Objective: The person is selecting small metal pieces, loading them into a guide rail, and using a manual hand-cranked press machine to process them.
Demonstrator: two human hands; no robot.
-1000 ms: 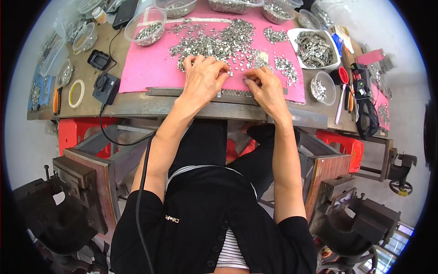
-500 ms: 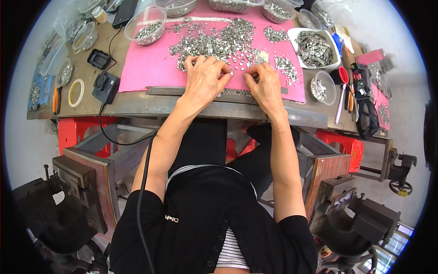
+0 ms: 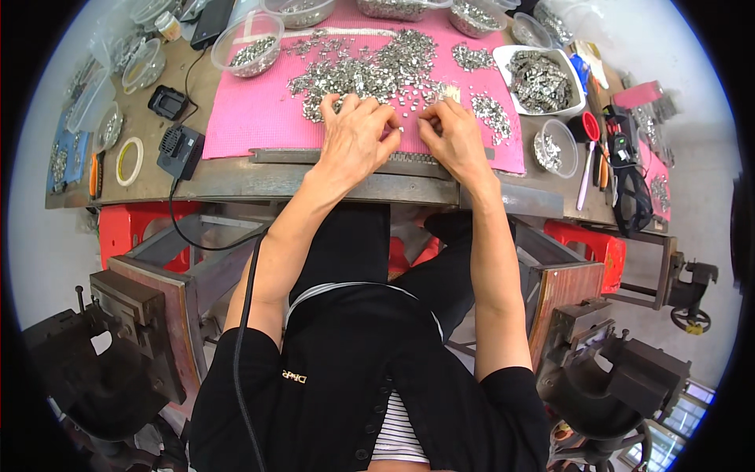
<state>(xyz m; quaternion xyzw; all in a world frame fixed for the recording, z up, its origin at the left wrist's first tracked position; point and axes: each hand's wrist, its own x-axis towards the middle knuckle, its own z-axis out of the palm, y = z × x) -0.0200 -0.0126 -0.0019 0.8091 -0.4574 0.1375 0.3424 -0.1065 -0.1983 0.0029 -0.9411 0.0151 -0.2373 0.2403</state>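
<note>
Small silver metal pieces (image 3: 377, 67), loose heap: spread over the far half of the pink rectangular mat (image 3: 259, 118), with scattered pieces trailing toward its near edge.

Landmark: pink mat, lying on the brown counter (image 3: 236, 181).

Long grey metal strip with a toothed edge (image 3: 314, 155): along the mat's near edge, running under both your hands.

Left hand (image 3: 354, 134): at the mat's near edge, centre, palm down, fingers (image 3: 370, 106) curled and drawn together at the tips. Whether they pinch a piece cannot be told; the tips hide it.

Right hand (image 3: 456, 138): just right of the left hand, nearly touching it, fingers bunched the same way over the strip. Hold likewise cannot be told.

Clear round plastic bowl of metal pieces (image 3: 248, 53): at the mat's far left corner.
White square tray of metal pieces (image 3: 541, 79): just off the mat's right edge.
Small clear round cup of pieces (image 3: 554, 148): off the mat's near right corner.
Black boxy device with cord (image 3: 179, 151): off the mat's left edge.
Roll of yellowish tape (image 3: 130, 161): further left of the mat.

Handling note, as a judgement: draw single pieces from the heap's near fringe, keep your wrists low on the strip, and seat each piece squarely against the teeth so that its neighbours stay put.
</note>
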